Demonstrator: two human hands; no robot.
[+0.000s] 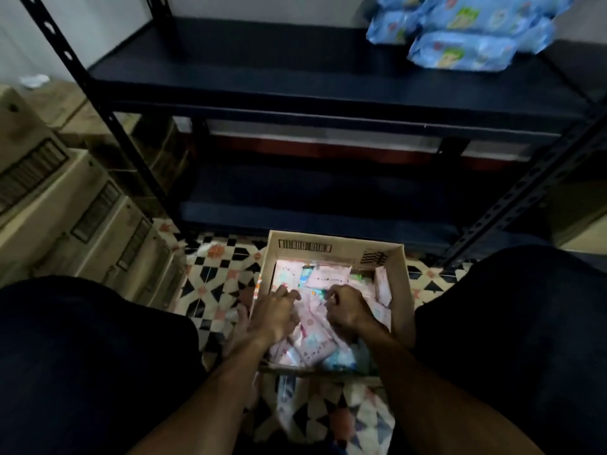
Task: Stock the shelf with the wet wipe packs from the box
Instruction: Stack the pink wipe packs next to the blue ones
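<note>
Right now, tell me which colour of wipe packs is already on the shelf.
The blue packs, piled at the right end of the shelf; the pink packs lie in the box on the floor.

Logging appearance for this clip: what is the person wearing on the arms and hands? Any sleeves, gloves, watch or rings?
Both forearms are bare as far as the frame's lower edge, with no sleeve in view. The left hand and the right hand wear no gloves. No watch, band or ring shows, though the dim, blurred picture could hide a thin one.
</note>
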